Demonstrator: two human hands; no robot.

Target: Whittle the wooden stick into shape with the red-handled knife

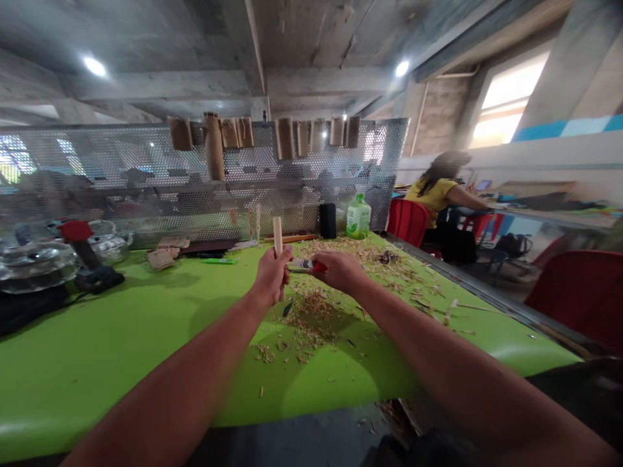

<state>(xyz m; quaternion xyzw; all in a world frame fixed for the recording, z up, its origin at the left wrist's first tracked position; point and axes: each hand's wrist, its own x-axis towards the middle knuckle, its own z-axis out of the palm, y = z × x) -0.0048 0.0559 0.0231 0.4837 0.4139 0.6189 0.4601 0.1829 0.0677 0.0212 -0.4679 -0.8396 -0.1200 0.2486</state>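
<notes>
Containers of clear plastic [34, 266] sit stacked at the far left of a lime-green table [97, 383], with a black-and-red handheld tool [85, 256] just beside them. Farther along lie brown paper scraps [165, 256] and a green marker [219, 261], below a perforated metal screen [146, 175] hung with kraft-paper tubes [214, 146]. The left hand [272, 275] wraps tightly around a pale wooden dowel [277, 237], which stands upright with its top above the fist. Just right of it, the right hand [338, 271] closes on a red-handled knife [306, 264], its blade pointing at the dowel and right beside it; whether they touch is hard to tell. Wood shavings [311, 318] scatter across the table beneath and to the right of both hands. Farther back stand a black cylinder [328, 220] and a green-capped plastic bottle [359, 217]. Past the table edge, a seated person [435, 194] in a yellow shirt sits at another table, beside a red chair [407, 222]; another red chair [579, 298] fills the right.
</notes>
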